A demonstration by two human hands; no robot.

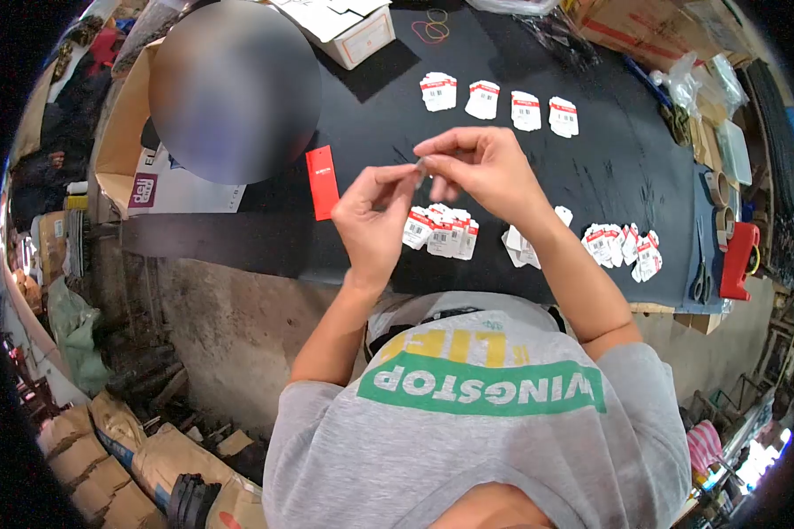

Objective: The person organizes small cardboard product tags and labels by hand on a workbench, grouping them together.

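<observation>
My left hand [376, 210] and my right hand [490, 169] meet above the black tabletop, fingertips nearly touching. Both are closed in a pinch around a small greyish thing [422, 166], too small to name. Beneath and beside my left hand lies a cluster of white tags with red bands [452, 233]. More white tags [522, 250] are partly hidden under my right forearm. A flat red card [323, 182] lies to the left of my left hand. Beyond my right hand, several small stacks of similar tags [526, 112] form a row.
Further tags [609, 245] lie at the near right, by scissors [701, 280], a red tape dispenser [739, 261] and tape rolls [723, 225]. A white box [362, 40] and rubber bands [430, 28] are at the back. An open carton [115, 150] stands at the left.
</observation>
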